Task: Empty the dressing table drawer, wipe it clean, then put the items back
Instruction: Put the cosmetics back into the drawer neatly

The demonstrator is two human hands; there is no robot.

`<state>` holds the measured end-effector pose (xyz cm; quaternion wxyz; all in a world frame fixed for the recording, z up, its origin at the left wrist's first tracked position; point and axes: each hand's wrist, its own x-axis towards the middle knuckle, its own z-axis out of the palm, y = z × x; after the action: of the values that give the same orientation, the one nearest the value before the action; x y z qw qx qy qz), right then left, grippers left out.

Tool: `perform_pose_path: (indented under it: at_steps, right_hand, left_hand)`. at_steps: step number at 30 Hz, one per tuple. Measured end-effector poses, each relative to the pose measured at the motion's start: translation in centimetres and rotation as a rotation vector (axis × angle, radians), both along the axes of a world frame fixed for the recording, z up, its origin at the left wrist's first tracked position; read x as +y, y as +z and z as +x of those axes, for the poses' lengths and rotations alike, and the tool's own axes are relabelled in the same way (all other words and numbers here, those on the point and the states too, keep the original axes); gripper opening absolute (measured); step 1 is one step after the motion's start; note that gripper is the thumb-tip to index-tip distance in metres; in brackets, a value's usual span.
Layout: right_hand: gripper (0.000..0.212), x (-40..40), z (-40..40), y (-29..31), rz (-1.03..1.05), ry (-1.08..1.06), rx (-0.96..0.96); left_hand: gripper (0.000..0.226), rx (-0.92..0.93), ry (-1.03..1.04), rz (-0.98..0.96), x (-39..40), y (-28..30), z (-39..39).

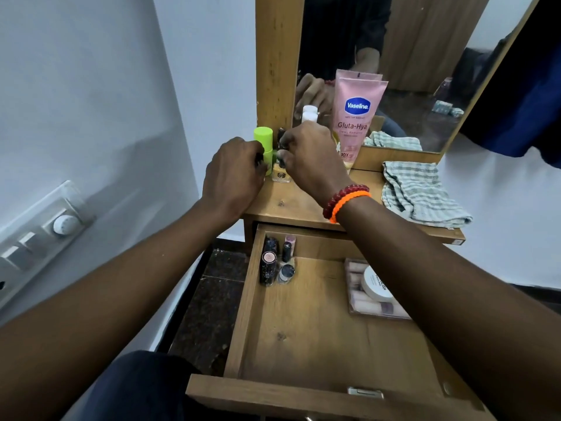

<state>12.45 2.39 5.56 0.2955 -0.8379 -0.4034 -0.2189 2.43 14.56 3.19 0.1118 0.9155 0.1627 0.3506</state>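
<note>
Drawer (306, 338) pulled open below tabletop (291, 205), lipsticks (268, 265) and jar (376, 287) inside: light, rigid, slick, likely best pinched mid-barrel. Left hand (233, 174) curls round green stick (263, 141); right hand (309, 153) pinches small dark-capped bottle (280, 170). Checked cloth (422, 192) nearby.

Single head cam, looking fwd and down, close over open drawer (318, 323), wide-angle
</note>
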Motion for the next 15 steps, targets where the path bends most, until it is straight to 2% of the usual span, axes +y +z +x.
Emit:
perform_pose_path:
  at_steps: [9, 15]
  right_hand:
    - [0.009, -5.4, -3.6, 2.1, 0.085, -0.007, 0.173]
    - [0.012, -11.0, -8.8, 0.7, -0.142, 0.016, 0.444]
  left_hand:
    - [0.023, -0.089, -0.194, -0.224, -2.3, 2.0, -5.6]
    - [0.028, 0.143, -0.366, -0.279, -6.9, 1.4, -12.8]
